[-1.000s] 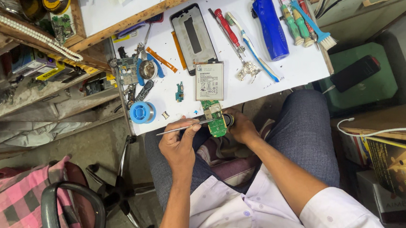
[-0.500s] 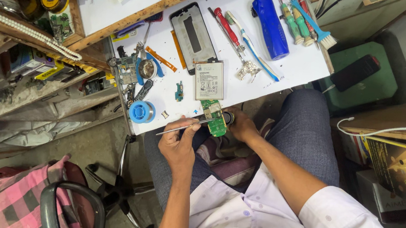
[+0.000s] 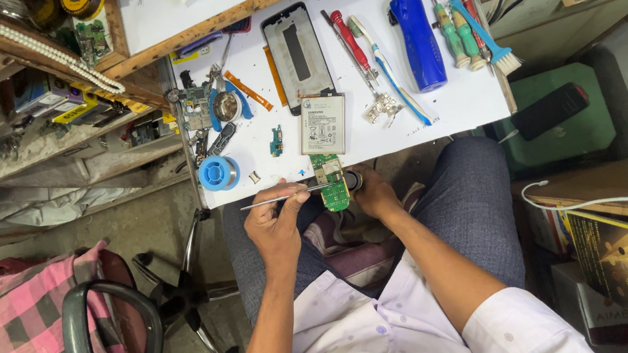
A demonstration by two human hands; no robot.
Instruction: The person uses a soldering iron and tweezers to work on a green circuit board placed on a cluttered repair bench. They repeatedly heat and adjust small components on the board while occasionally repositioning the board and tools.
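Green circuit board (image 3: 334, 188) getting poked at the near edge of the surface (image 3: 443, 108)

Right hand (image 3: 375, 194) pinches the board, left hand (image 3: 276, 223) grips thin tweezers (image 3: 289, 195) touching it. Phone frame (image 3: 297, 56) and battery (image 3: 322, 123) lie stripped just beyond, so teardown looks done; board work midway, I'd guess.

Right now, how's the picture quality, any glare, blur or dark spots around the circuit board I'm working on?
Head view: the white table is evenly lit, without harsh glare; the green circuit board and thin metal tool look sharp, as do the left hand and right hand; the shelves on the left side of the picture sit in dim shadow; straight edges bow toward the corners, so there is wide-angle distortion.
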